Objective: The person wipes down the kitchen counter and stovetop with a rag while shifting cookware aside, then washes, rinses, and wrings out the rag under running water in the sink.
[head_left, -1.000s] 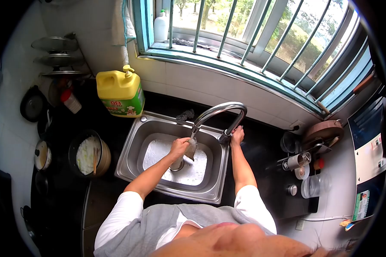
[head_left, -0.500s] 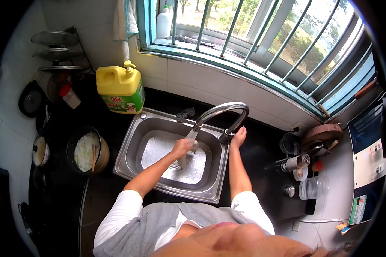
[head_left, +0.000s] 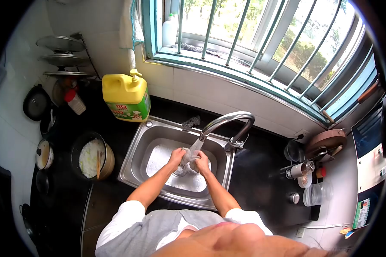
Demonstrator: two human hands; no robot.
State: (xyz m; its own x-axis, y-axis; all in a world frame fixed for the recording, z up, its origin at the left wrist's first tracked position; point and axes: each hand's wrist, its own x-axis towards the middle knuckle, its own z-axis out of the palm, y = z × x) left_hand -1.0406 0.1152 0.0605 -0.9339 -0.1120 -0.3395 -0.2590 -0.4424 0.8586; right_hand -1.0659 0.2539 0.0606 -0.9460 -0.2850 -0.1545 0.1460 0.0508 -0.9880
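Grey and wet, a bundle [head_left: 187, 156] that looks like cloth sits between the left hand [head_left: 175, 158] and the right hand [head_left: 202, 163], both apparently grasping it, over the middle of the sink [head_left: 133, 157]. Water [head_left: 195, 146] pours onto it from the curved tap [head_left: 227, 117] at one o'clock. Keeping the hands low and close together should hold splashes inside the sink; turning the bundle would let the stream reach every side. From the sink, a pot [head_left: 109, 161] stands at nine o'clock, and farther off, the yellow jug [head_left: 126, 92] at eleven.
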